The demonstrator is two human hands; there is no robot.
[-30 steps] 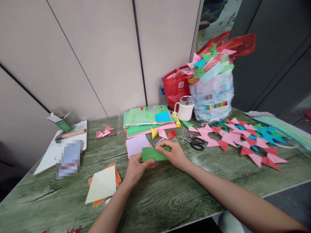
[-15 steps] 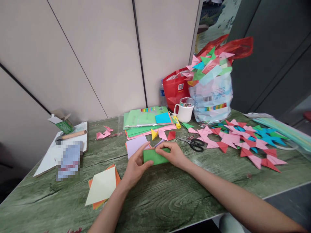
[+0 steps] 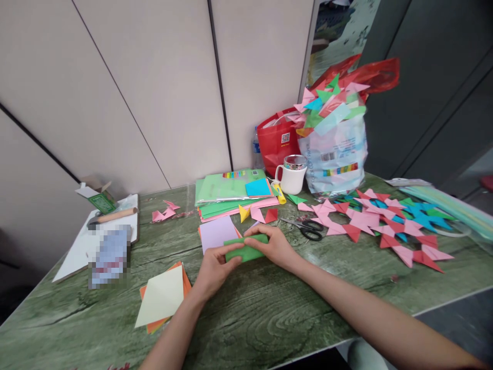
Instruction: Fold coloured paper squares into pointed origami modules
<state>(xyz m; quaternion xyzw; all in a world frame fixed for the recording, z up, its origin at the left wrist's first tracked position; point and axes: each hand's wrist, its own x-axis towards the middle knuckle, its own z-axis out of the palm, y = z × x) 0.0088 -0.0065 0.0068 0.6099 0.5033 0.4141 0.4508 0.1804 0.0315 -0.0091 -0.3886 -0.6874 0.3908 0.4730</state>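
Observation:
Both hands hold a green sheet of paper point(image 3: 252, 253), bent or folded into a narrow strip, just above the table. My left hand point(image 3: 215, 264) grips its left end between thumb and fingers. At the upper edge, my right hand point(image 3: 271, 242) pinches the paper, its fingertips close to those of the left. Behind my left hand lies a stack of square paper with a purple sheet point(image 3: 219, 232) on top. Small folded pieces in yellow point(image 3: 244, 213), pink point(image 3: 258, 215) and red point(image 3: 271, 215) sit beyond the hands. Black-handled scissors point(image 3: 311, 229) rest right of them.
A cream-topped paper stack point(image 3: 162, 295) lies near my left forearm. Packs of coloured paper point(image 3: 227, 187), a white mug point(image 3: 292, 177) and a full plastic bag point(image 3: 335, 154) stand behind. Joined folded-paper shapes point(image 3: 362, 221) spread rightward. A hammer point(image 3: 113, 217) lies on a white board point(image 3: 77, 252).
The green paper has become narrower front to back, its upper edge turned over. My left fingers have moved over onto it, and my right hand stays pinched there.

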